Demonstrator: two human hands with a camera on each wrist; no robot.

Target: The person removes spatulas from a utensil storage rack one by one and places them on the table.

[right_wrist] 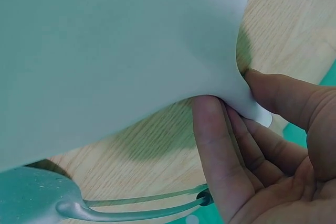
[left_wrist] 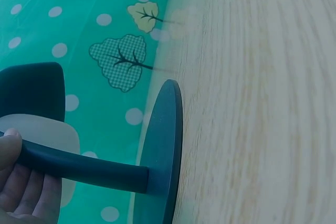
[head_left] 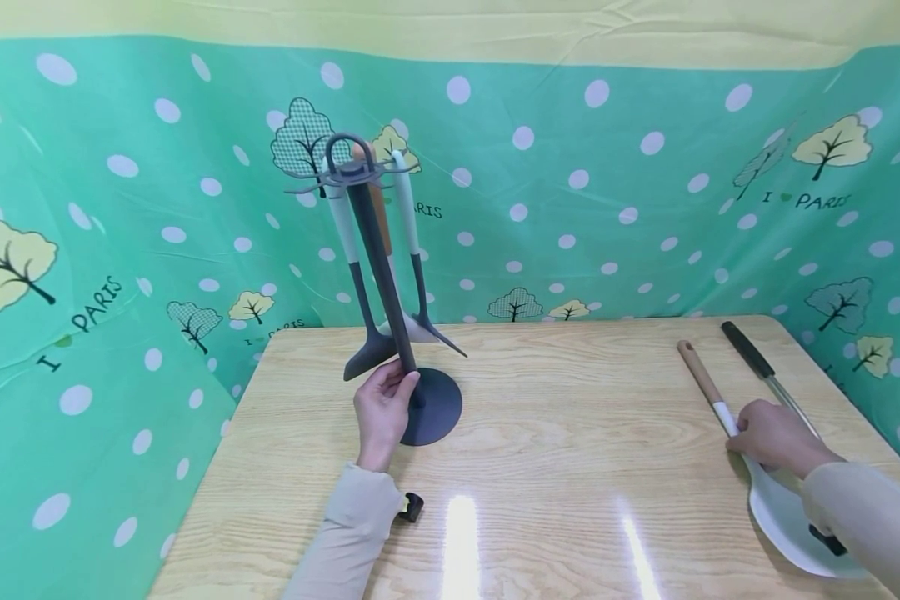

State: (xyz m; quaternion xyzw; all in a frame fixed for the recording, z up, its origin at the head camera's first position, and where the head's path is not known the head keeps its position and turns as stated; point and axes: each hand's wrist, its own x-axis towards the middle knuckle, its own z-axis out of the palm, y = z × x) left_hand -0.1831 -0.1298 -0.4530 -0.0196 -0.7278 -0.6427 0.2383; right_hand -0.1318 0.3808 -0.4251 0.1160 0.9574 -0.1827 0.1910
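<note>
My left hand (head_left: 384,408) grips the dark post (head_left: 378,250) of a utensil stand, low down above its round base (head_left: 437,408). From the stand's top hooks hang two utensils with pale green handles and dark heads, one a turner (head_left: 427,308), and one with a wooden handle (head_left: 381,208). On the right, my right hand (head_left: 778,437) pinches a white spatula (head_left: 776,508) at the neck, thumb on one side and fingers on the other. Its wooden-ended handle (head_left: 699,371) points to the far edge. In the right wrist view its broad white blade (right_wrist: 121,51) casts a shadow on the table.
Right beside the spatula lies a metal-shafted utensil with a black handle (head_left: 747,348); its rounded head (right_wrist: 37,195) shows in the right wrist view. A green dotted cloth (head_left: 570,208) hangs round the wooden table (head_left: 570,400) at the back and sides.
</note>
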